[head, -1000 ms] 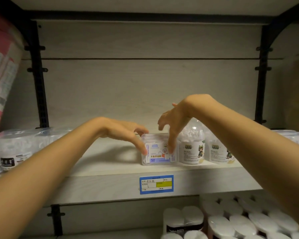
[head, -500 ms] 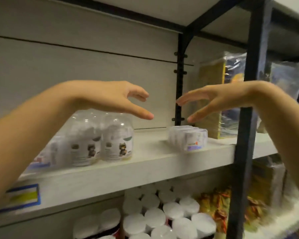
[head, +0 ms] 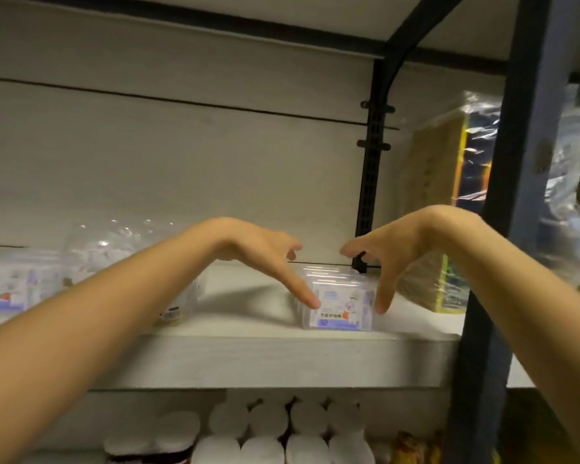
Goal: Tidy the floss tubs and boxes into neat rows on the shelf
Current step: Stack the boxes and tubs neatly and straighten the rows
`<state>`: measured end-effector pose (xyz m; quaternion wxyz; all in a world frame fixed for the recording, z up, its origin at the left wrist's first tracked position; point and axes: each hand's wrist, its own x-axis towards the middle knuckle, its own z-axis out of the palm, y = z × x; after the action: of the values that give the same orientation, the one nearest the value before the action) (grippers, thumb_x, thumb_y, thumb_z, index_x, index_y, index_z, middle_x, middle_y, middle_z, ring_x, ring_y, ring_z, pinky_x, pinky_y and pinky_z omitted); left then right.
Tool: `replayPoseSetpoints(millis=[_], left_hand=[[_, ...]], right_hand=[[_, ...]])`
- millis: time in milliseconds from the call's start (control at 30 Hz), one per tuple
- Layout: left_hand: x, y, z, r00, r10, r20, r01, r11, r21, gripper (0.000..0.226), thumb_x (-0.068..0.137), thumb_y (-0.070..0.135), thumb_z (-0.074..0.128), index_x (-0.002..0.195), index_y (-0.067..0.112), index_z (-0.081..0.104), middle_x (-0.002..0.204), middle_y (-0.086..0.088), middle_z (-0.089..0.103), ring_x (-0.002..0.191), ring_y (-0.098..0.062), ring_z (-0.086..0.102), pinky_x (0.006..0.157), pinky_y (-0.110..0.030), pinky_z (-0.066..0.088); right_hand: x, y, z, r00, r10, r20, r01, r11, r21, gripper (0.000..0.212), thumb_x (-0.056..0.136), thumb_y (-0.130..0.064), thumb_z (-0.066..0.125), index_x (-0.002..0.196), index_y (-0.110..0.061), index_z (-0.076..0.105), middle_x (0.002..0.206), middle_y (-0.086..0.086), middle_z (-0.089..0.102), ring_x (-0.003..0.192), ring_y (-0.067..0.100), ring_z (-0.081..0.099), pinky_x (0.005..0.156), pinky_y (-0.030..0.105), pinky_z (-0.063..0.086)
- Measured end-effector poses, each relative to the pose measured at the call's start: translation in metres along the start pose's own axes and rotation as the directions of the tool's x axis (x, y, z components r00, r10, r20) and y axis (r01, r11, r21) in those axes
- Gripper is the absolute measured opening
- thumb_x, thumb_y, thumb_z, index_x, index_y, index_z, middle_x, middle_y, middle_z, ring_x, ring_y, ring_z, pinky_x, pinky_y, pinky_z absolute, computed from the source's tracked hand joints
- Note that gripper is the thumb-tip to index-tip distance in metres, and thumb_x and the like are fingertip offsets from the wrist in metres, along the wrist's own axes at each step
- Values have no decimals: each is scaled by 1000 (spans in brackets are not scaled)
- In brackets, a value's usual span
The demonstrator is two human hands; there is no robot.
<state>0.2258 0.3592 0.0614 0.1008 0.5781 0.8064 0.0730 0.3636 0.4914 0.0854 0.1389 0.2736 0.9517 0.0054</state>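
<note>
Between the left hand and right hand sits the floss box (straight, unclenched fingers touching its sides).

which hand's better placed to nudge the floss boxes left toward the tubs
Right, probably: the right hand has straight fingers at the right side of the floss boxes; the left hand sits on the wrong side.

Noted clear, glossy plastic on the floss boxes and floss tubs, with printed labels. Found matt, pale wood-grain board on the shelf. Recorded dark matt metal on the uprights; shiny crinkled film on the wrapped packs.
</note>
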Motion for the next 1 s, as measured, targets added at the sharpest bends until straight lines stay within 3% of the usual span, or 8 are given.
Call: replayPoseSetpoints(millis=[67, 133, 233, 367, 500, 733, 867, 1000], left_hand=[[4, 2, 3, 1000, 21, -7, -21, 1000, -13, 102, 66, 56, 73, 146, 14, 25, 146, 3, 39, 130, -14, 41, 110, -29, 32], [6, 4, 6, 998, 53, -23, -53, 998, -21, 88, 63, 56, 75, 134, 15, 44, 133, 3, 53, 120, -16, 51, 106, -32, 39], [7, 5, 8, 995, 96, -41, -98, 994, -41, 58, 64, 49, 78, 111, 18, 64, 112, 1, 67, 106, -17, 60, 98, -36, 46], [4, 5, 7, 991, 110, -77, -116, 991, -70, 50, 64, 43, 81, 107, 21, 65, 106, 5, 68, 100, -13, 62, 93, -31, 49], [-17, -2, -12, 971, 118, -209, -130, 990, -45, 52, 62, 41, 82, 106, 19, 64, 107, 2, 67, 101, -14, 61, 93, -33, 49], [-104, -53, -62, 933, 106, -344, -127, 991, -39, 53, 60, 43, 81, 108, 25, 65, 101, 11, 70, 96, -4, 63, 88, -22, 48], [-161, -103, -86, 920, 85, -382, -114, 992, -55, 67, 50, 50, 76, 111, 23, 65, 102, 11, 71, 94, 0, 63, 82, -17, 45], [-207, -178, -102, 914, 71, -399, -124, 986, -108, 64, 56, 43, 80, 114, 23, 64, 105, 11, 71, 96, 0, 64, 82, -16, 46]], right_hand=[[7, -1, -2, 996, -15, 93, 12, 999, 31, 95, 69, -21, 79, 145, -24, 22, 147, -6, 35, 131, 19, 37, 97, 30, 41], [12, 0, -2, 990, -52, 132, 41, 996, 80, 85, 70, -17, 78, 141, -22, 32, 135, -6, 43, 120, 16, 44, 78, 18, 46], [12, 3, 0, 989, -93, 113, 84, 993, 78, 78, 68, -22, 79, 135, -21, 39, 131, -6, 49, 120, 17, 48, 82, 19, 43], [8, 3, 1, 990, -130, 45, 127, 989, 69, 78, 65, -29, 81, 132, -23, 40, 128, -5, 52, 119, 16, 49, 97, 28, 42], [-9, -7, -10, 975, -198, -104, 210, 970, 119, 79, 59, -36, 82, 128, -28, 44, 122, -10, 55, 115, 13, 52, 103, 34, 41], [-44, -88, -50, 874, -368, -316, 423, 898, 123, 64, 53, -39, 74, 114, -35, 57, 108, -16, 67, 99, -1, 61, 79, 11, 41], [-45, -155, -68, 825, -443, -351, 513, 848, 135, 61, 50, -44, 75, 108, -40, 59, 103, -23, 68, 95, -9, 60, 74, 13, 40], [-29, -231, -76, 763, -513, -393, 609, 774, 172, 62, 47, -48, 75, 107, -41, 58, 104, -24, 68, 97, -8, 61, 69, 6, 48]])
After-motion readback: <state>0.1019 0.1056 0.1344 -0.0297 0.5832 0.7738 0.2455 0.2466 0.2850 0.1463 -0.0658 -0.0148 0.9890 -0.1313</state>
